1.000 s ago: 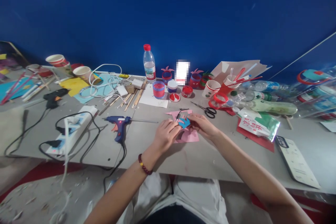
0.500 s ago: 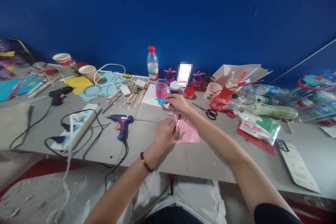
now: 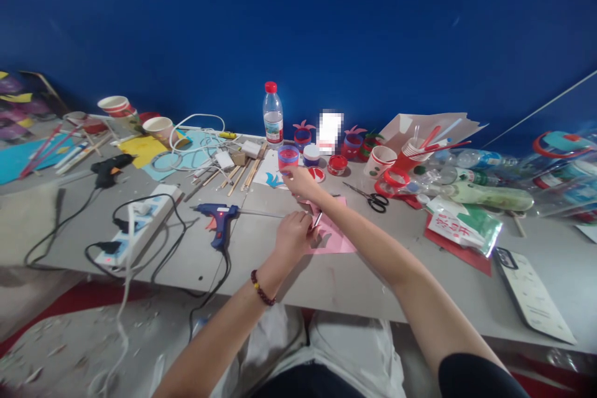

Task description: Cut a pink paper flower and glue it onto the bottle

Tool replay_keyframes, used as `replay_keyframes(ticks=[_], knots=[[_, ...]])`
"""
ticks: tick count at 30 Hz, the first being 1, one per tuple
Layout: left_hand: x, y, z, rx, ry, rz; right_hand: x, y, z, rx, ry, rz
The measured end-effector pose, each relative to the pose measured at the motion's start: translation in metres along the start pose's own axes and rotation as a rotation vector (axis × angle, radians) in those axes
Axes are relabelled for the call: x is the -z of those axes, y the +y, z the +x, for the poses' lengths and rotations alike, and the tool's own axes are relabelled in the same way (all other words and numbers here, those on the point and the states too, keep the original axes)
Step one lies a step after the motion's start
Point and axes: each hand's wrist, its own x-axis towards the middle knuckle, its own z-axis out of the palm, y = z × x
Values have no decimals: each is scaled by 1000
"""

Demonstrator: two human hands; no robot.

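My left hand [image 3: 291, 233] rests on a pink paper sheet [image 3: 336, 237] near the table's front edge, closed around a slim pen-like tool [image 3: 317, 219] whose tip points away from me. My right hand [image 3: 302, 183] is stretched forward across the table, fingers apart. Its fingertips are at the edge of a small blue paper cut-out [image 3: 273, 181], which lies flat on a white sheet [image 3: 262, 169]. Just beyond that hand stands a clear cup with a blue band and red contents [image 3: 288, 158].
A blue glue gun [image 3: 219, 219] lies left of my hands, its cord running off the edge. Further left are a power strip [image 3: 135, 227] and a black glue gun [image 3: 109, 169]. Scissors [image 3: 372, 199], paint jars, paper cups, wooden sticks, a water bottle [image 3: 273, 113] and plastic bottles crowd the back and right.
My right hand carried the blue cut-out from the pink sheet forward and to the left, then laid it on the white sheet. My left hand stayed on the pink paper with the tool.
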Motion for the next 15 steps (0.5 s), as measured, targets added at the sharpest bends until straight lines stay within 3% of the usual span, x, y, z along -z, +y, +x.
replay_keyframes(ticks=[3, 5, 7, 11, 15], knots=[[4, 3, 1, 38, -24, -21, 22, -10, -21, 62, 130, -180], [6, 5, 2, 53, -63, -37, 41, -12, -39, 144, 212, -451], [8, 6, 3, 63, -99, -41, 62, -7, -55, 160, 236, -594], [6, 6, 4, 110, -136, -6, 98, 23, -78, 129, 201, -628], [2, 4, 2, 138, -150, 12, 108, 58, -85, 186, 176, -632]])
